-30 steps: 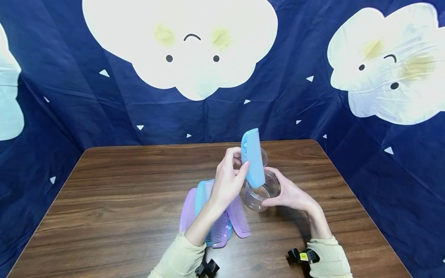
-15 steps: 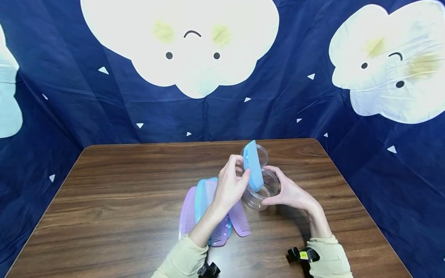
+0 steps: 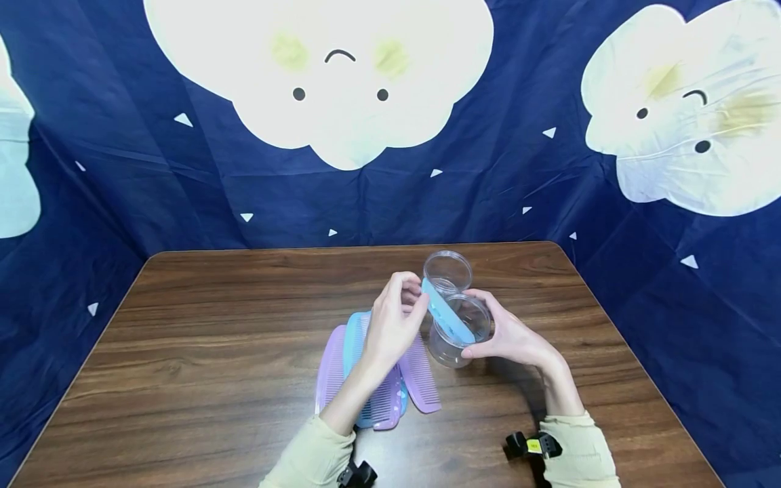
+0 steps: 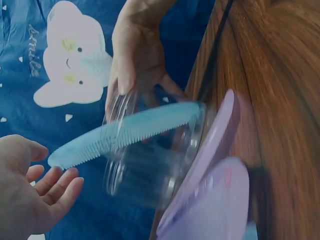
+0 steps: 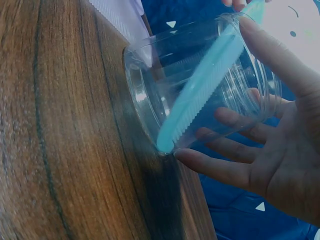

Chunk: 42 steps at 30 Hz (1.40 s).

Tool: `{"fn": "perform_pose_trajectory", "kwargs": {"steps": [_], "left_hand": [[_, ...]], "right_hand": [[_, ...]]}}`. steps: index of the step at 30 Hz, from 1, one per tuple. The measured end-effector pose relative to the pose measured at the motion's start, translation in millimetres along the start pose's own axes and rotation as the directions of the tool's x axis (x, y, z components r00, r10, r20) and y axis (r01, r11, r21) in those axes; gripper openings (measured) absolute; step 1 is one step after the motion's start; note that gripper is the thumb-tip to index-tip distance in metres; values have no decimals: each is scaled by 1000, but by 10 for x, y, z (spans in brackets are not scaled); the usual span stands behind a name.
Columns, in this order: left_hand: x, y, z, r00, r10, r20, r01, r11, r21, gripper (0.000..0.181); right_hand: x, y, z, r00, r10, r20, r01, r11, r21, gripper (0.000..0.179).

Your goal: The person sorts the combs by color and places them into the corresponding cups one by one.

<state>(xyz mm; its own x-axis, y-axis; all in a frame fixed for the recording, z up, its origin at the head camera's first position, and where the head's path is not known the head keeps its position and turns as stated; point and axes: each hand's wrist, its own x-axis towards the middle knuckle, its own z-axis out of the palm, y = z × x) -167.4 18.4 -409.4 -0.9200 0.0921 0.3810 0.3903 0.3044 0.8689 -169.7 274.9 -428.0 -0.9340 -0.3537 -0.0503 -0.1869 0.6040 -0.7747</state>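
A blue comb (image 3: 448, 314) leans inside a clear plastic jar (image 3: 442, 349), its lower end down by the jar's base and its upper end sticking out past the rim. At that upper end is my left hand (image 3: 393, 322), fingertips and thumb lightly pinching the tip; the left wrist view shows the left hand (image 4: 30, 185) right at the comb's end. My right hand (image 3: 512, 335) grips the jar from the right, thumb in front and fingers behind. In the right wrist view the fingers (image 5: 235, 150) lie along the jar wall.
Beneath my left forearm lies a fanned pile of purple combs (image 3: 419, 376) and blue combs (image 3: 352, 342), partly hidden. Just behind the jar stands a clear round plastic piece (image 3: 448, 268). A dark blue cloth with clouds (image 3: 366, 196) hangs beyond the wooden table (image 3: 213, 339).
The blue comb has gone from upright above the jar to slanting down inside it. My left hand has lowered slightly and shifted left to the comb's end; my right hand keeps its grip.
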Motion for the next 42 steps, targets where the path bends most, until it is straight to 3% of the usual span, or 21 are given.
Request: {"fn": "perform_pose_trajectory", "kwargs": {"steps": [8,16,32,42], "left_hand": [[-59,-135,-344,997,-52,-62,58,994,90,21],[-140,-260,-617,990,-132,-58,139,977,163,25],[-326,-467,-851,980,-196,40,175,937,302,30],[-453,-485,-908,953,-273,130,184,865,466,37]], "right_hand": [[-3,-29,-6,1000,12,19,-12,1000,1,106],[6,-21,-22,999,2,32,-2,1000,-7,105],[6,-15,-22,999,-6,32,6,1000,-2,104],[6,-22,-29,999,6,40,-7,1000,10,104]]}}
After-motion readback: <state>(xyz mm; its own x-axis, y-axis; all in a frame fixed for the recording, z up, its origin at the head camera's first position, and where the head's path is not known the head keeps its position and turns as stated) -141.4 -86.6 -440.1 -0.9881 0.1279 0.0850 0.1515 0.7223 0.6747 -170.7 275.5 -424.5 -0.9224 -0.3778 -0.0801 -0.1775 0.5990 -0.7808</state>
